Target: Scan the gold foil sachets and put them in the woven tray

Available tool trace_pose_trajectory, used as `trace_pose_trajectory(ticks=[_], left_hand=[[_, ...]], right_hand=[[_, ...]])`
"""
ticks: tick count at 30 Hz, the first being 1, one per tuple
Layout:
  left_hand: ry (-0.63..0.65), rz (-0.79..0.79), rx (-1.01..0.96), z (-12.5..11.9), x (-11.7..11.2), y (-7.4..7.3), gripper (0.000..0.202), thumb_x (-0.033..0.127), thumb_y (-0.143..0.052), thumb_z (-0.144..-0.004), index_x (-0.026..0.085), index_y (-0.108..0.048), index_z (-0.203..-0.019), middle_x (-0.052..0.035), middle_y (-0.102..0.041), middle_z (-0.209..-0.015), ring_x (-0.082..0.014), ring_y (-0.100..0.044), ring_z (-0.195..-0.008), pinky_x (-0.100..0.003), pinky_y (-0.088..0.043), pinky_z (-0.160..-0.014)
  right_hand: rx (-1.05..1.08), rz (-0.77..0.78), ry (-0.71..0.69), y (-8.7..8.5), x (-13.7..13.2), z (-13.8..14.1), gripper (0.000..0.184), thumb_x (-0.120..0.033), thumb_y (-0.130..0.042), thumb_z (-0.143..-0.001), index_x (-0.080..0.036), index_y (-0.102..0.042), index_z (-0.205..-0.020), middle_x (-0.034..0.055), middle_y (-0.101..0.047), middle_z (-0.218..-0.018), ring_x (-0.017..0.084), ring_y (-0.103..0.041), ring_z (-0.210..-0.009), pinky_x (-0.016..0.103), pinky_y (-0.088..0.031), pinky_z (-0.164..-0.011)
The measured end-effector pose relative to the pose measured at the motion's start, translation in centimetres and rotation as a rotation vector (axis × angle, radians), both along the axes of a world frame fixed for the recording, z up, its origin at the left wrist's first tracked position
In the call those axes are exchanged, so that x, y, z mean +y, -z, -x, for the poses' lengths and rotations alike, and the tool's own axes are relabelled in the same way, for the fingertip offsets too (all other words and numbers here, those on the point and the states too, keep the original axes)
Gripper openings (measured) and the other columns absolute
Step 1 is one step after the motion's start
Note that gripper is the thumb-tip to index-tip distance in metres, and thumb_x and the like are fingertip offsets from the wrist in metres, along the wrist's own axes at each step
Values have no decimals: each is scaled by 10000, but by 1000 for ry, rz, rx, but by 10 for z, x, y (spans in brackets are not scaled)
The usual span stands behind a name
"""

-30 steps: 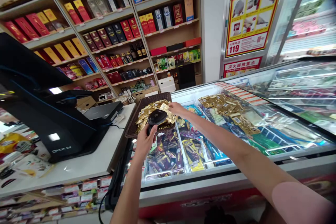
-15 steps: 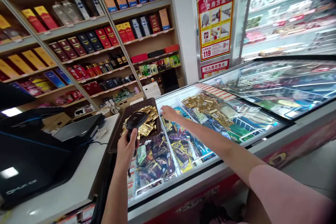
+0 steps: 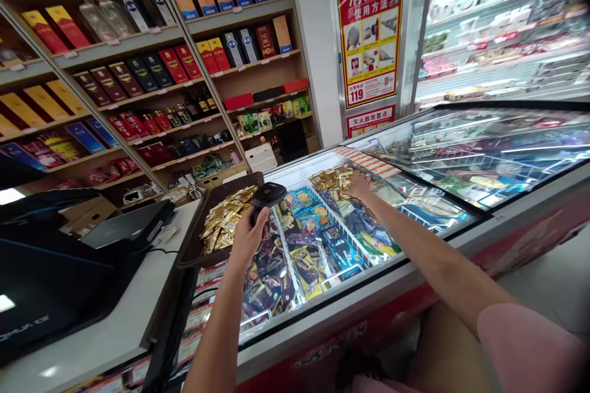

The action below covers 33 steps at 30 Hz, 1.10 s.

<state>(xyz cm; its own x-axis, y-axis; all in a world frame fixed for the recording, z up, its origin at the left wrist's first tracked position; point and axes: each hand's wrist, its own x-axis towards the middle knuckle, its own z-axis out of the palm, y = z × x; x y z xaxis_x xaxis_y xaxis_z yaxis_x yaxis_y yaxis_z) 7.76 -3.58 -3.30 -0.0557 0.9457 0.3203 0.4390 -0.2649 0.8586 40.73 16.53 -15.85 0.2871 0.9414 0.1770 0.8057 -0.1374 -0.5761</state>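
My left hand (image 3: pixel 247 238) is wrapped round the grip of a black barcode scanner (image 3: pixel 268 196), held up over the chest freezer (image 3: pixel 415 270). Just left of it a dark woven tray (image 3: pixel 203 252) holds several gold foil packets (image 3: pixel 225 216). My right hand (image 3: pixel 360 185) reaches far out and rests on a second pile of gold packets (image 3: pixel 330 178) lying on the freezer's glass lid. Its fingers curl down into the pile; whether they grip a packet is hidden.
A black till screen (image 3: pixel 50 270) stands on the white counter (image 3: pixel 106 338) at left. Shelves of boxed goods (image 3: pixel 152 67) fill the back wall. A red fire-hose poster (image 3: pixel 369 37) hangs beside glass-fronted fridges (image 3: pixel 502 24). Frozen treats (image 3: pixel 313 252) lie under the lid.
My right hand put a gold packet down at the tray, then moved right to the pile on the freezer lid. The left hand with the scanner shifted slightly right; the camera turned right.
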Motion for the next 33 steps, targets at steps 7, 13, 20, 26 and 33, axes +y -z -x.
trace_pose_trajectory(ticks=[7,13,20,26,33], left_hand=[[-7,29,-30,2,-4,1,434,624,-569,-833,194,-530,-795,45,-516,-553,-94,-464,-452,-212,-326,-443],[0,23,-30,6,-1,10,439,627,-570,-825,200,-499,-756,46,-501,-560,-91,-471,-441,-212,-321,-428],[-2,21,40,5,0,13,431,627,-536,-848,203,-522,-776,43,-500,-531,-98,-461,-447,-220,-324,-451],[-9,40,42,5,3,11,442,637,-538,-844,200,-522,-775,41,-496,-531,-99,-466,-453,-210,-308,-435],[4,34,59,2,7,16,457,648,-529,-846,192,-558,-837,34,-533,-557,-108,-494,-447,-224,-344,-450]], right_hand=[[71,-110,-41,-19,-13,20,741,-143,-639,-805,-106,-305,-1465,215,-585,-1272,317,-574,-1155,399,-427,-946],[230,-213,-90,-46,-31,48,423,-225,-617,-842,-117,-575,-1248,155,-641,-1237,273,-579,-1170,360,-425,-987],[357,-232,-341,-63,-58,87,379,-252,-644,-813,-173,-629,-1183,76,-678,-1181,215,-628,-1055,329,-453,-936],[423,-229,-364,-55,-59,100,349,-245,-654,-796,-205,-642,-1143,60,-675,-1190,215,-619,-1075,338,-455,-934],[487,-205,-410,-49,-57,104,360,-230,-645,-790,-208,-636,-1150,65,-665,-1225,226,-623,-1089,360,-460,-939]])
